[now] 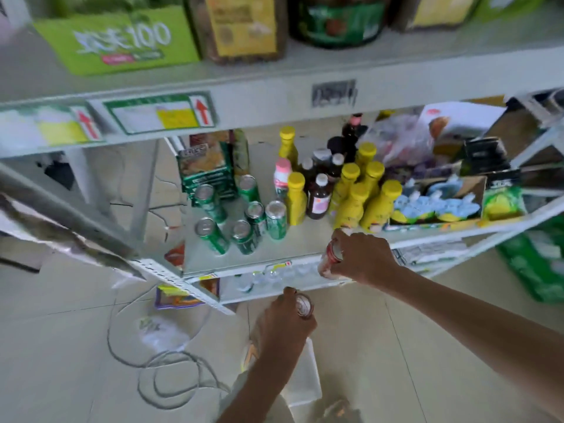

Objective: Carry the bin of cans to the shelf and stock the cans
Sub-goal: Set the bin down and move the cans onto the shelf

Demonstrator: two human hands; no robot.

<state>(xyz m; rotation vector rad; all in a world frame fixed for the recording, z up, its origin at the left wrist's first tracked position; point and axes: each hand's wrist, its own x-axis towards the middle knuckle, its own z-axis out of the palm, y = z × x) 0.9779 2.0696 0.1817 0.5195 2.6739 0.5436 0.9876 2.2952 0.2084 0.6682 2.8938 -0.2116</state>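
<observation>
Six green cans (pixel 244 215) stand shelved; each hand holds one red can.

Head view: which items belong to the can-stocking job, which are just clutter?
Job:
- right hand gripping a red can
- left hand gripping a second can
- green cans already on the shelf

Clutter:
- yellow-capped bottles
- cable on floor
- green box

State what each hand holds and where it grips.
Right hand: red-and-white metal can, gripped around its side. Left hand: second red-and-white can, gripped around its body below the top.
</observation>
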